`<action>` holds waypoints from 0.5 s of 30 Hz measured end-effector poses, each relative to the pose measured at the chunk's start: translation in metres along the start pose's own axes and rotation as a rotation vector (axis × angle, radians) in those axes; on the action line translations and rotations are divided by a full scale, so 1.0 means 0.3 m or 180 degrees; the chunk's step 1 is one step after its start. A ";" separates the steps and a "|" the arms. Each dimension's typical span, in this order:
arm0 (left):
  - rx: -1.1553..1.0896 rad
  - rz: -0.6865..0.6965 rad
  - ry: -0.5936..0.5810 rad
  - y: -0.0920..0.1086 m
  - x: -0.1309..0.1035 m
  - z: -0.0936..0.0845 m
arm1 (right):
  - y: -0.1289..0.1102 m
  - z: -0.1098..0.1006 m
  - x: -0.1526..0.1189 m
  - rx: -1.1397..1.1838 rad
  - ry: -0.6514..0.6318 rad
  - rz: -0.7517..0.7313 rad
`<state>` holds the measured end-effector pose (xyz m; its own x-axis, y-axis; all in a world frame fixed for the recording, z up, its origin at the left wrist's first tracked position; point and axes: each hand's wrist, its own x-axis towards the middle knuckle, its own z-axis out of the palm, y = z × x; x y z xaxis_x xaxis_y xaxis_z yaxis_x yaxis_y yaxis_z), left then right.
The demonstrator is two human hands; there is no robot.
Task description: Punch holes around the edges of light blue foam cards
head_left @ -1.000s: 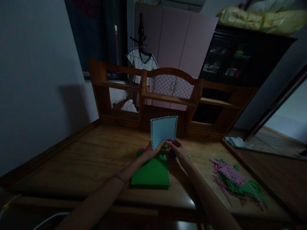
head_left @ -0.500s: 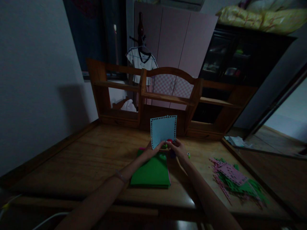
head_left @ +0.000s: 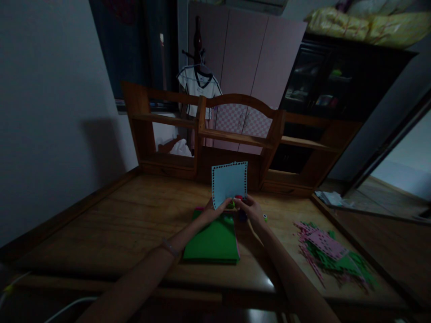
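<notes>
A pale blue paper sheet (head_left: 229,181) stands upright above the desk, small holes punched along its left, top and right edges. My left hand (head_left: 218,210) grips its lower left part, the thumb reaching to the bottom edge. At the lower right edge, my right hand (head_left: 251,208) is closed around a small craft punch (head_left: 239,197) with a red part and a green part showing; the fingers hide most of it. Below lies a stack of green sheets (head_left: 212,242) with a pink edge peeking out. A dark bluish object (head_left: 242,216) sits under my right hand, partly covered.
To the right spreads a pile of pink and green punched paper scraps (head_left: 332,251). A small green-and-white item (head_left: 265,218) lies beside my right wrist. A wooden shelf unit (head_left: 235,137) rises along the back of the desk (head_left: 117,224).
The blue sheet has shifted very slightly, and my right thumb has moved a little at the punch. Both hands keep their hold.
</notes>
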<state>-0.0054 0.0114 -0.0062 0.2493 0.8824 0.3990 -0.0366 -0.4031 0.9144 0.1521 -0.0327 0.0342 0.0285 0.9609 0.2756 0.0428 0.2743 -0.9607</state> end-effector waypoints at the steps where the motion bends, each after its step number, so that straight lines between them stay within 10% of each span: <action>1: -0.0005 -0.0011 0.0016 0.006 -0.001 0.000 | -0.002 0.000 -0.001 0.0013 0.0000 0.0009; 15: -0.0092 -0.0039 0.0075 -0.003 -0.001 0.010 | 0.009 0.005 -0.004 -0.0026 0.0024 0.0050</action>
<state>-0.0026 0.0108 -0.0075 0.2271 0.8929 0.3888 -0.0616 -0.3853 0.9207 0.1506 -0.0330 0.0312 0.0368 0.9647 0.2608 0.0503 0.2588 -0.9646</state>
